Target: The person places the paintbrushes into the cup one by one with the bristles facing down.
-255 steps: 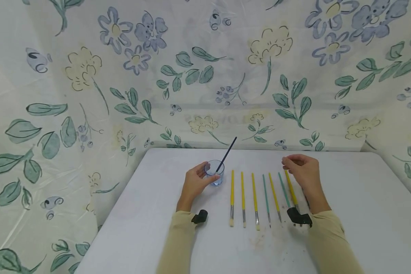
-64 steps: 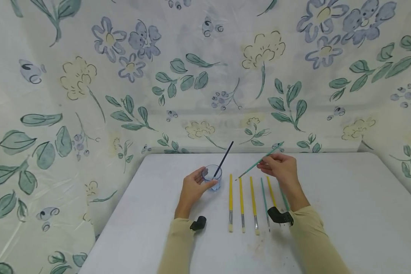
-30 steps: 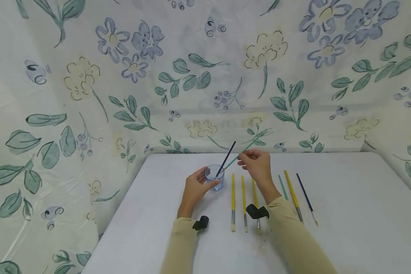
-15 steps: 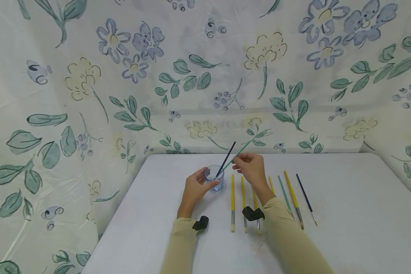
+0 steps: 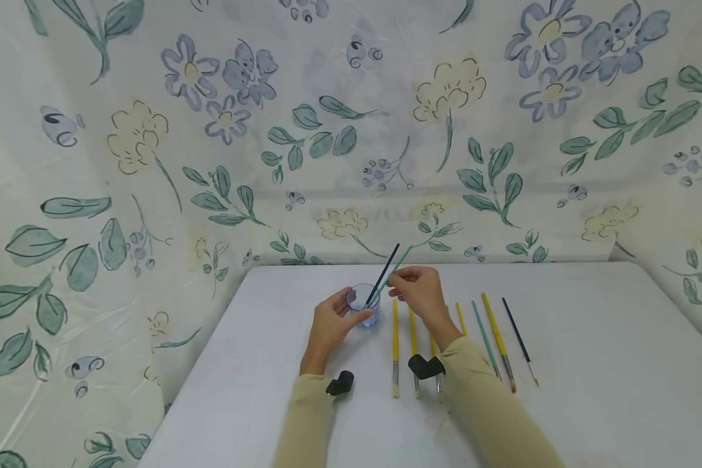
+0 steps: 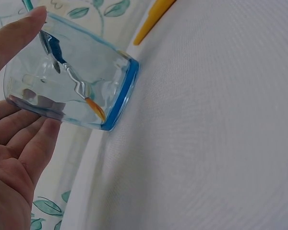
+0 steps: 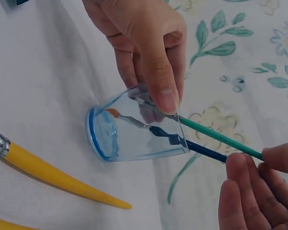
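A clear glass (image 5: pixel 370 318) with a blue base stands on the white table, and my left hand (image 5: pixel 331 323) holds it, thumb on the near side, fingers on the far side. A dark blue paintbrush (image 5: pixel 389 263) leans in it, its orange-brown bristles (image 7: pixel 113 112) near the bottom. My right hand (image 5: pixel 422 294), just right of the glass, pinches a teal paintbrush (image 7: pixel 216 136) by its handle. The teal brush's lower end is inside the glass, partly hidden behind the left thumb in the right wrist view. Its handle slants up to the right, beside the dark blue one.
Right of the glass lies a row of paintbrushes, among them a yellow one (image 5: pixel 395 338), a thicker yellow one (image 5: pixel 494 331), a teal one (image 5: pixel 484 331) and a dark blue one (image 5: pixel 517 338). My right forearm covers several. A floral sheet (image 5: pixel 304 221) rises behind the table (image 5: pixel 240 390).
My right hand, earlier over the row's right part without a brush, has carried the teal paintbrush leftward and lowered its tip into the glass. My left hand stays on the glass.
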Demonstrator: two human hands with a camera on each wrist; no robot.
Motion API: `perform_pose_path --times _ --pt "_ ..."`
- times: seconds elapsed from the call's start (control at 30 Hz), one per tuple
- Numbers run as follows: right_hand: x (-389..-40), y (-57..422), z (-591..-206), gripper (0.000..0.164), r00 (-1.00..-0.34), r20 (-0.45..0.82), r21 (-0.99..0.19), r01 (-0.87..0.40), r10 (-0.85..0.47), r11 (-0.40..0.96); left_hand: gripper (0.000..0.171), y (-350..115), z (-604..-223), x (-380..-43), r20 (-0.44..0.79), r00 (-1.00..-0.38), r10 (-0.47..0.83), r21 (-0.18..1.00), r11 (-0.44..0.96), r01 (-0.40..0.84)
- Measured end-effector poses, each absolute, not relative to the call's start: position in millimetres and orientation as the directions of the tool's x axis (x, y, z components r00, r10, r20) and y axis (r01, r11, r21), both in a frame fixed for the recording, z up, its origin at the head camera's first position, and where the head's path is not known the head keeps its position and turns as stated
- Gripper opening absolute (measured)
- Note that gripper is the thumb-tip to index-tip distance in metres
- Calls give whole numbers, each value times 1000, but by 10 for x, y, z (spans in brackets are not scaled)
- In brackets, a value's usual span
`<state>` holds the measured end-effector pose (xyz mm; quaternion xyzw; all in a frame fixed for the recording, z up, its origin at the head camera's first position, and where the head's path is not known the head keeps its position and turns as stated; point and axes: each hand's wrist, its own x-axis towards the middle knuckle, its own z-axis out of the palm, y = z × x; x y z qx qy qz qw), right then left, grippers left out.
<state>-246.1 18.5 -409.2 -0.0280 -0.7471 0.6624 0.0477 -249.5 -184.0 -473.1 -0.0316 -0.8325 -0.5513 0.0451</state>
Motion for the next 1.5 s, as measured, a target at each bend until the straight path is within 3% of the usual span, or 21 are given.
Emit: perform_pose_path --times 0.83,1.33,1.5 --pt "-2430 358 -4051 22 -992 38 -983 -15 123 184 83 -1849 -4738 -2503 108 -994 2 919 380 100" --pt "-2236 1112 -3872 32 -983 98 -979 -67 158 192 87 -1852 -4739 -2507 107 -994 16 912 397 104" --pt "-2122 1400 -3881 37 -974 110 -958 -52 195 283 88 -1855 -4736 -2507 100 -995 13 910 404 97"
